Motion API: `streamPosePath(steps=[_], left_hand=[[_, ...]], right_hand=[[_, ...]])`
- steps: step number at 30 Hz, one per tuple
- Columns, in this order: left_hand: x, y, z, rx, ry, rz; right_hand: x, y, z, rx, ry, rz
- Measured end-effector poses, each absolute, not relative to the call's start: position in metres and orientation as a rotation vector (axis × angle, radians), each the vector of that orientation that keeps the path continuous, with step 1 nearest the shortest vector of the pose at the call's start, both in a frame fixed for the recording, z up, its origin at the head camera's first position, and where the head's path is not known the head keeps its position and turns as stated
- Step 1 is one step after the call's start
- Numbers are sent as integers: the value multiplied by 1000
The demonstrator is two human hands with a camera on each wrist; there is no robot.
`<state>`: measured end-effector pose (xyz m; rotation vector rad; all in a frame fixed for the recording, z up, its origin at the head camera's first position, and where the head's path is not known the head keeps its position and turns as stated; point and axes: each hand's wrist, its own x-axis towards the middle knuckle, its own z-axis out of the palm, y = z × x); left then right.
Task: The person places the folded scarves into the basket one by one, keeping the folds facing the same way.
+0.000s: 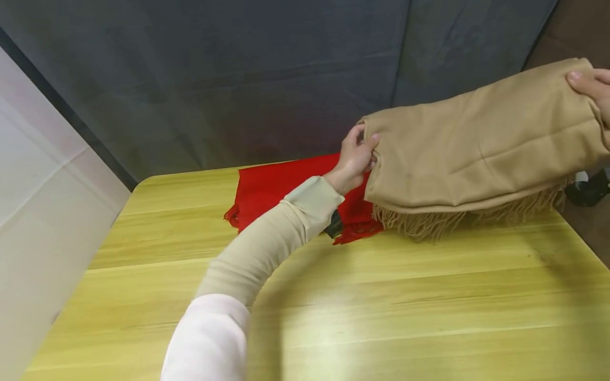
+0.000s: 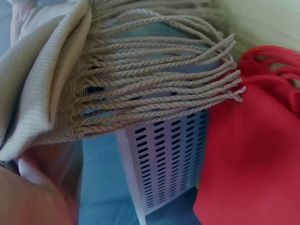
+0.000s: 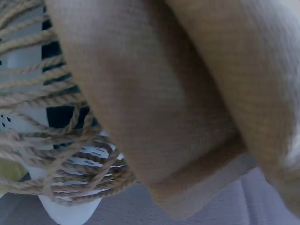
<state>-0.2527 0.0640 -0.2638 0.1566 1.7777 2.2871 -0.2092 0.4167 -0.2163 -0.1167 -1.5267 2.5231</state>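
Observation:
A folded tan scarf (image 1: 476, 153) with twisted fringe (image 1: 429, 225) along its lower edge is held up at the back right of the table. My left hand (image 1: 351, 160) pinches its left end, thumb on the front face. At the right edge of the head view my right hand (image 1: 593, 98) grips the other end, partly out of the frame. Behind my left forearm a red fringed scarf (image 1: 281, 188) lies at the table's back edge. The right wrist view is mostly filled by the tan cloth (image 3: 140, 93), and the right hand is hidden there.
In the left wrist view a pale perforated basket (image 2: 164, 159) stands beyond the fringe, beside the red scarf. The wooden table (image 1: 405, 296) ends at a dark curtain (image 1: 238, 79) behind. A black object (image 1: 588, 189) shows past the table's right side.

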Motion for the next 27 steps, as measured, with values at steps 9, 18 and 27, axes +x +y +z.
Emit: streamPosePath(steps=[9,18,27], left_hand=[[-273,61,-247,68,1666,2304],[-275,70,-249,34,1514,2368],[-275,80,-266,-44,1452,2354]], right_hand=[[-227,403,-208,-308,-1381,2400],[-233,400,-212,-373,-1547,2330],[-234,399,-227,-567,-1811,2190]])
